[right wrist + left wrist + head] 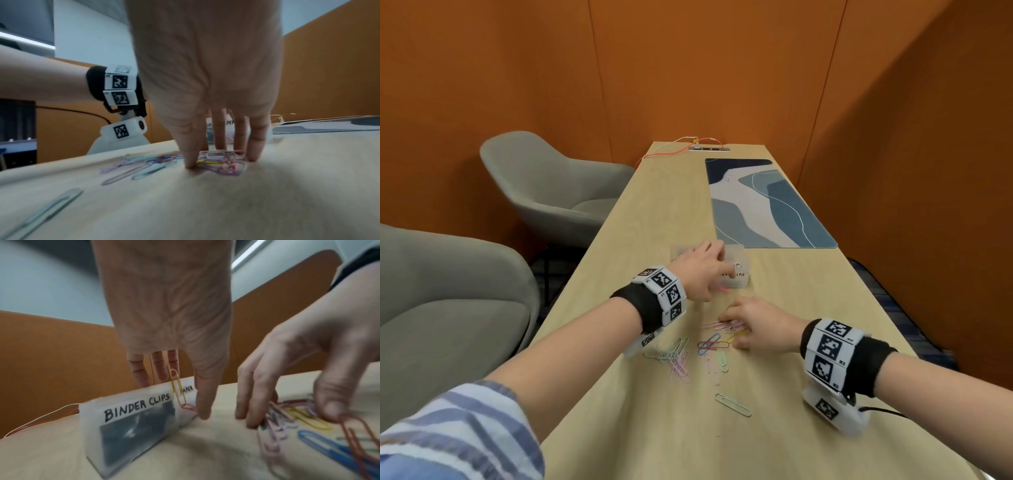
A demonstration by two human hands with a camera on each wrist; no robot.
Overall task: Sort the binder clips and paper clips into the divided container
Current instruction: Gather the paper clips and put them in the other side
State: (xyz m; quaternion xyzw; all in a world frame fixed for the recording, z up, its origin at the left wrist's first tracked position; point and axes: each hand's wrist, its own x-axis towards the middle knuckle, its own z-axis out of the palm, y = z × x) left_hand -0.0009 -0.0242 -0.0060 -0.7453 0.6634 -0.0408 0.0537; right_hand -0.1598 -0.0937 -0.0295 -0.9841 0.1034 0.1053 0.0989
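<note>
- Translucent plastic makes up the divided container [738, 270], which sits on the wooden table [808, 308] at about 12 o'clock from the loose clips; the left wrist view reads "BINDER CLIPS" on one compartment, with a dark mass inside, and "PAPER" on the next.
- Left hand [700, 274] reaches over the container, fingers straight and relaxed; a yellow paper clip [177, 387] hangs at its fingertips, linked to a red one [189, 407] at the container's near wall. Whether the fingers actually pinch it cannot be told.
- Right hand [756, 325] is spread, fingertips [190, 162] pressing down on a tangle of pastel paper clips [223, 162], gripping nothing.
- Remaining paper clips [681, 356] lie scattered at 6 to 8 o'clock from the container, with a single grey-green one [732, 404] nearest the person.
- Handling, as a judgement: the clips are light, stiff wire, flat to the table and slick, so they likely need sliding or a nail under one rounded end; linked ones may drag neighbours along.
- Long axes vary: the hanging yellow clip is near upright, the blue clip [709, 344] points roughly 2 o'clock, and the grey-green one runs from 10 to 4 o'clock.
</note>
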